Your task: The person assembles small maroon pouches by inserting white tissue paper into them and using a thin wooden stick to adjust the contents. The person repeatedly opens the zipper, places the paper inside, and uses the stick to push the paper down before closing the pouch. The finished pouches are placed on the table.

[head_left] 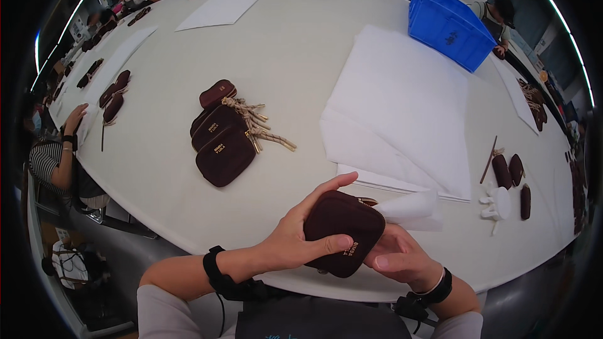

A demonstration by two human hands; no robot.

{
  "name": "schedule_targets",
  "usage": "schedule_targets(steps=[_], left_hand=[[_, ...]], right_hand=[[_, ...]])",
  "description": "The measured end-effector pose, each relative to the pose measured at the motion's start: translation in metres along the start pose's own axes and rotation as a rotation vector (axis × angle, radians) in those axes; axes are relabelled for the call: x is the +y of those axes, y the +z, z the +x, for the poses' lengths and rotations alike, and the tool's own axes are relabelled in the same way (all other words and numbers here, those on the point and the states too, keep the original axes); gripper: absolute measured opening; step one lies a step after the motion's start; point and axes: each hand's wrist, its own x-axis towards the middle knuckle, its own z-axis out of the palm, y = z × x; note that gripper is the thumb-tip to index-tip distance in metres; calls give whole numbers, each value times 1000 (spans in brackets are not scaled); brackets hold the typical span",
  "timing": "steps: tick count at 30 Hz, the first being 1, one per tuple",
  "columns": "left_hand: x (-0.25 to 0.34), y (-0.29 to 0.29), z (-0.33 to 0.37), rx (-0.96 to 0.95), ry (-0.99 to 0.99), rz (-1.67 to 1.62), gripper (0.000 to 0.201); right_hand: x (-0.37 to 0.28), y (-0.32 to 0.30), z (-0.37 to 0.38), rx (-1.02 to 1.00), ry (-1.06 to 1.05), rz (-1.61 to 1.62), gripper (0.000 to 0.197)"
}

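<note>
A dark brown zip pouch [342, 216] with small gold lettering is held up over the table's near edge, tilted. My left hand [292, 232] grips its left side, thumb pressed across the front and fingers behind. My right hand [405, 257] is around the lower right edge, thumb near the corner; its other fingers are partly hidden behind the pouch. A zip with pale metal teeth runs along the pouch's upper right edge. Beside that edge sticks out a folded white sheet [414, 210]; I cannot tell whether it goes inside.
Several brown pouches [225, 158] with beige cord pulls lie stacked left of centre. White sheets [399, 107] spread right of centre, below a blue plastic crate [449, 31]. Small brown cases [502, 171] and a white glove [496, 204] lie at right. Co-workers sit around the table's rim.
</note>
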Motion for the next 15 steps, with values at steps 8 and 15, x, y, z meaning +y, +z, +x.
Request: schedule_targets(steps=[8, 15], left_hand=[[2, 5, -1, 2, -61, 18, 80], [13, 5, 6, 18, -139, 167, 81]], right_hand=[[-1, -23, -17, -157, 140, -28, 64], [23, -21, 2, -167, 106, 156, 74]])
